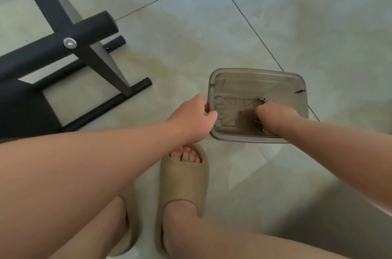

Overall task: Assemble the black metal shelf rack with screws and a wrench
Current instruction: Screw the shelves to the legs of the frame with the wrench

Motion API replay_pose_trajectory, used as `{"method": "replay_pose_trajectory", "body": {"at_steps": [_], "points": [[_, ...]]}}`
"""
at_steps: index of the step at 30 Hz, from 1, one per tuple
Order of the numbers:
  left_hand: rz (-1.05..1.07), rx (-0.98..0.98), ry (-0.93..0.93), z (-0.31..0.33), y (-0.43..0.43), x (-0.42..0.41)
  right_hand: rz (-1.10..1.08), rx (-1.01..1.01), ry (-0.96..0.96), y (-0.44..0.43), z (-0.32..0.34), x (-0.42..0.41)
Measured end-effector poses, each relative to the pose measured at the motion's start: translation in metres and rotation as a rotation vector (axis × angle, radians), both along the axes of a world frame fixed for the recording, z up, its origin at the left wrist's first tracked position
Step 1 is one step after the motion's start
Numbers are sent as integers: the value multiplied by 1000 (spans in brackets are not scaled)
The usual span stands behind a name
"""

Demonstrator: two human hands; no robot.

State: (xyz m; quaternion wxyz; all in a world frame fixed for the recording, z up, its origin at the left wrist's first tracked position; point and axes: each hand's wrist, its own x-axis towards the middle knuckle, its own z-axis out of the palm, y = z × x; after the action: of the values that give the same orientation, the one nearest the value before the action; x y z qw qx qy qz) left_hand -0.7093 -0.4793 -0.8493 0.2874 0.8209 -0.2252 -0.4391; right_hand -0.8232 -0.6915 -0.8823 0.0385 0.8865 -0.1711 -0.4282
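Head view: we see the left hand (pixel 192 116) gripping the left rim of a grey plastic tray (pixel 254 80) on the tiled floor (pixel 212 25). The right hand (pixel 273 114) reaches into the tray, curled over the screws (pixel 263 99); we cannot tell whether it holds one. The black rack (pixel 91 28) stands far left, apart from the tray.

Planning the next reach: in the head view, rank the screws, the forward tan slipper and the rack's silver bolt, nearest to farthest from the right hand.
1. The screws, at the right hand's fingertips in the tray.
2. The forward tan slipper, lower left.
3. The silver bolt, far left on the black rack.
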Motion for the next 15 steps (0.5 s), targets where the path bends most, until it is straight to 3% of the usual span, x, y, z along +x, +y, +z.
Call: {"method": "replay_pose_trajectory", "body": {"at_steps": [15], "points": [[-24, -7, 7, -2, 3, 3, 140, -17, 40, 7, -7, 1]]}}
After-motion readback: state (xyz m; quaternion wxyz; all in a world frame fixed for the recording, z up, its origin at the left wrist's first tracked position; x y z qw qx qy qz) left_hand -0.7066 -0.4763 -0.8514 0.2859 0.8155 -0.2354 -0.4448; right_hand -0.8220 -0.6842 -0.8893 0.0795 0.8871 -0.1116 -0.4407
